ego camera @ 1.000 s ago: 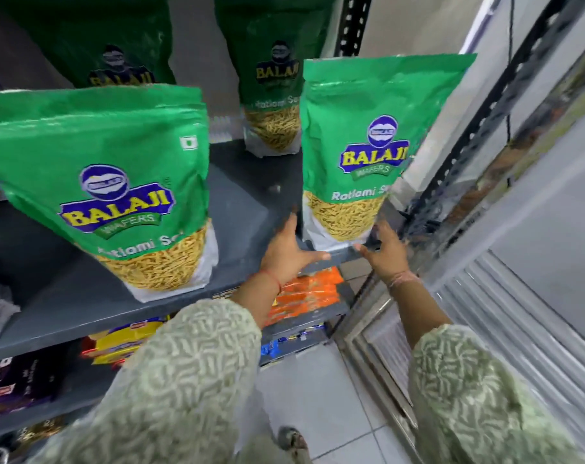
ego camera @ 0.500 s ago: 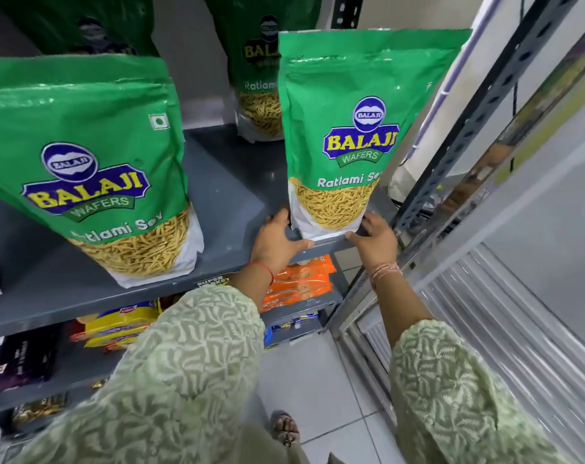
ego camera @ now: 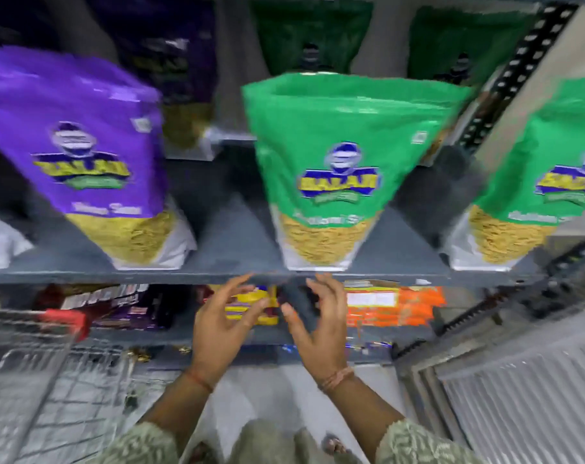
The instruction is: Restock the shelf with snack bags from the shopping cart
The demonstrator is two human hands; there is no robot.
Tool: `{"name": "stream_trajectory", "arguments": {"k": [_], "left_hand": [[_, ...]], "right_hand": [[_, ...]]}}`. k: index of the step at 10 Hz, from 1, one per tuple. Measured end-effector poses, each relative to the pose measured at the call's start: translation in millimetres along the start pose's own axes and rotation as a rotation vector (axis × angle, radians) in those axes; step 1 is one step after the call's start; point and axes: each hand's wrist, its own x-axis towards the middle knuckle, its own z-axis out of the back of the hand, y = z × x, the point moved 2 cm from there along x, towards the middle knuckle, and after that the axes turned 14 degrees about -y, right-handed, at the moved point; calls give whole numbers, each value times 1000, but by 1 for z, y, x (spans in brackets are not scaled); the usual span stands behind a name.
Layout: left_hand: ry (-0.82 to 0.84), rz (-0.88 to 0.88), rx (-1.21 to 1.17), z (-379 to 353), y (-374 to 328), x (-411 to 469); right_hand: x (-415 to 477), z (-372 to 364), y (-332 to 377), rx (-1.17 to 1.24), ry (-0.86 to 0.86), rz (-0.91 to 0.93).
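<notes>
Here the grey metal shelf (ego camera: 230, 242) spans the view, with snack bags standing upright along its front edge. The purple bag (ego camera: 83, 152) stands at the left, the middle green bag (ego camera: 334, 169) at the centre and the right green bag (ego camera: 545, 182) near the perforated upright (ego camera: 505, 82). All three are well apart from each other. Each bag bears a blue and yellow logo that seems to read "BALAJI", though motion blur smears the letters; the smaller line of writing beneath cannot be read. Each has a clear lower window showing thin yellow strands and a white base. More bags, purple and green, stand in shadow at the back of the shelf.

The wire shopping cart (ego camera: 50, 380) with its red handle piece (ego camera: 66, 321) sits at lower left; what it holds cannot be made out through the blur. On the lower shelf lie orange packets (ego camera: 398, 306) with a white label and yellow packets (ego camera: 254, 304), their print too blurred to read.

Both hands hover just below the shelf edge, under the middle green bag and not touching it. The left hand (ego camera: 224, 326) and right hand (ego camera: 317, 326) face each other, fingers spread and curled, holding nothing. A thread band circles each wrist.
</notes>
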Motion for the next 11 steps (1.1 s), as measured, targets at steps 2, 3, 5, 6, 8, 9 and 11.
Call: {"name": "stream_trajectory", "arguments": {"k": [2,3,5,6,8,9,11], "left_hand": [[-364,100,12,178,60,62],[-541,128,23,249,75,93],[-599,260,217,343,117,173],[-425,271,302,352,134,198],[-353,235,326,351,150,205],[-375,230,336,348,153,200],[-365,182,423,349,133,197]], "right_hand": [[-68,-148,80,142,370,24],[-91,-214,121,162,547,-7],[-72,-337,172,21,670,-72],[-52,-376,180,-13,719,-127],[-55,-404,174,-217,750,-126],[-59,-405,171,-262,747,-81],[-62,-389,178,-160,715,-129]]}}
